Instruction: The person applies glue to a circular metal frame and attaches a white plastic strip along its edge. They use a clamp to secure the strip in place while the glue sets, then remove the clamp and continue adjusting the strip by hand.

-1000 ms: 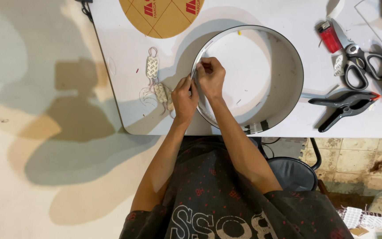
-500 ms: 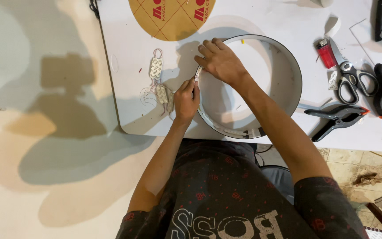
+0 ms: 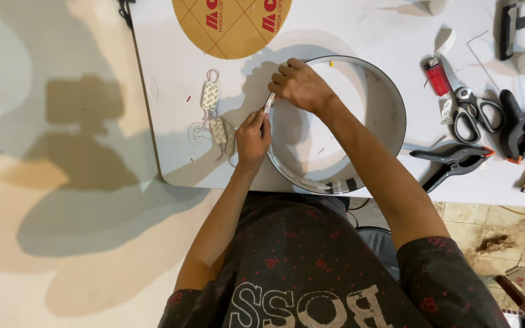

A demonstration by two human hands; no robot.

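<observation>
Left hand (image 3: 252, 138) pinches the near end of a thin white strip (image 3: 269, 102), fingers closed on it, just outside the ring's rim. Right hand (image 3: 299, 86) grips the far end of the same strip, fingers curled over the rim of the round ring frame (image 3: 396, 109). Strip runs between the two hands, against the ring's left wall; can't tell if it's stuck down.

Ring frame sits flat on the white tabletop (image 3: 171, 91), its near edge at the tabletop's edge, directly right of the left hand. Right forearm crosses over the ring's interior.

Just left of the left hand: small white LED modules on thin wires (image 3: 211, 109), loose on the tabletop, not touched.

Beyond the right hand: tan round disc (image 3: 229, 27) with red print, partly out of view.

Well right of the hands, past the ring: scissors (image 3: 472, 109), small red item (image 3: 437, 76) beside them, two black spring clamps (image 3: 454, 161) (image 3: 521, 130), one nearer, one farther right.
</observation>
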